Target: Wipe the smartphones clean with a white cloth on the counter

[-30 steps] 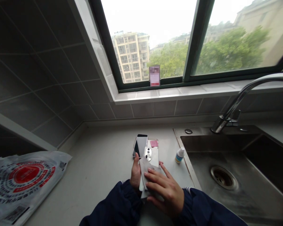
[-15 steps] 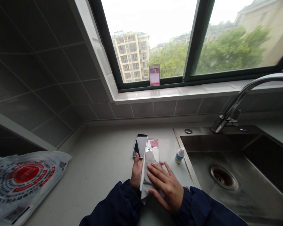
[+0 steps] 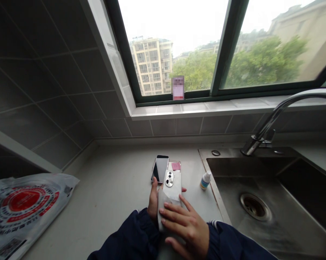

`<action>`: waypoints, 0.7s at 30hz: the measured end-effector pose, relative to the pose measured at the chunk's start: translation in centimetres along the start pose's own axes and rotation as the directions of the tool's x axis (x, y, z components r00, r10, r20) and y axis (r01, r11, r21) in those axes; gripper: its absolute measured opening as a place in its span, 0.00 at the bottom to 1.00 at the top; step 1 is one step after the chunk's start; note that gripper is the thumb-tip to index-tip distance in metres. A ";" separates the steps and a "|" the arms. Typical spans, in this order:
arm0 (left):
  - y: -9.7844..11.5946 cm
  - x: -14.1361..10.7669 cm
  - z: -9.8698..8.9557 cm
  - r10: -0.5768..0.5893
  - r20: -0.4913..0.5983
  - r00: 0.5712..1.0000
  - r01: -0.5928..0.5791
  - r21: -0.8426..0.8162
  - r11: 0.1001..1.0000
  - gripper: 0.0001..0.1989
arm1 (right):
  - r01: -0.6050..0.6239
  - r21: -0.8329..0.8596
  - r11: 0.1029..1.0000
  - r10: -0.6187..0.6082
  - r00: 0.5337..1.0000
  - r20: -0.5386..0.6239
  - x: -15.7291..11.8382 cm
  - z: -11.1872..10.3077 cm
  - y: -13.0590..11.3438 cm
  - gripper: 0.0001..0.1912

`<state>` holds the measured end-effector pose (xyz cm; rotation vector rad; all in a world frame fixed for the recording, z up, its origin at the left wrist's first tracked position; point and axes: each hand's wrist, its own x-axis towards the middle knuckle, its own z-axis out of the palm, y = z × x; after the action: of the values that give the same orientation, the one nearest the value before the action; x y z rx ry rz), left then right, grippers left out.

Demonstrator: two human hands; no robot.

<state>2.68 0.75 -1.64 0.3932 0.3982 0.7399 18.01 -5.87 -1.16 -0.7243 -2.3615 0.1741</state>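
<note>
A white phone [image 3: 176,185] lies back side up in my left hand [image 3: 153,200], its camera block showing at the top. My left thumb is along the phone's left edge and fingertips show at its right edge. My right hand [image 3: 186,222] presses a grey cloth [image 3: 165,199] flat on the lower part of the phone, fingers spread over it. Beyond the phone, a second phone [image 3: 160,168] with a dark screen rests on the counter. Next to it is a clear case [image 3: 179,162] with a pink piece [image 3: 175,166] on it.
A small white-capped bottle [image 3: 205,180] stands right of my hands, beside the steel sink [image 3: 227,167] and its curved faucet [image 3: 271,119]. A printed plastic bag [image 3: 54,187] lies at the left of the counter [image 3: 108,195]. A window is behind.
My right hand and the cloth have slid down the phone towards me, uncovering the camera block. My left hand still supports the phone.
</note>
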 end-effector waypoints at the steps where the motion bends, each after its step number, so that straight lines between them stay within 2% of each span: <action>1: 0.0 0.0 0.0 -0.005 0.021 1.000 0.005 0.001 1.000 0.52 | 0.001 -0.007 1.000 -0.001 1.000 -0.002 0.0 0.1 0.0 0.20; 6: 0.0 -0.1 0.2 0.054 0.060 0.997 -0.053 -0.016 0.998 0.49 | -0.019 -0.045 0.999 0.021 0.999 0.035 0.1 0.1 -0.3 0.22; 11: -0.2 -0.4 1.1 -0.057 0.068 0.996 0.061 -0.056 0.997 0.55 | -0.030 -0.090 0.995 0.030 1.000 -0.001 0.3 -0.1 -0.3 0.21; 13: -0.3 -0.5 1.5 -0.072 0.060 0.996 0.076 -0.069 0.995 0.53 | -0.055 -0.124 0.991 0.054 0.998 -0.015 0.4 -0.3 -0.1 0.21; 16: -0.7 -0.5 1.6 -0.028 0.038 0.999 0.030 -0.048 0.998 0.48 | -0.103 -0.183 0.978 0.097 0.995 -0.037 0.4 -0.5 0.2 0.23; 21: -1.3 -0.3 0.9 -0.029 0.107 0.994 0.025 0.037 0.999 0.46 | -0.080 -0.250 0.965 0.082 0.997 0.000 0.4 -1.1 0.7 0.26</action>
<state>3.65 -0.46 -1.43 0.4584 0.3148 0.6825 18.73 -5.14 -0.26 -0.9420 -2.3905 -0.0880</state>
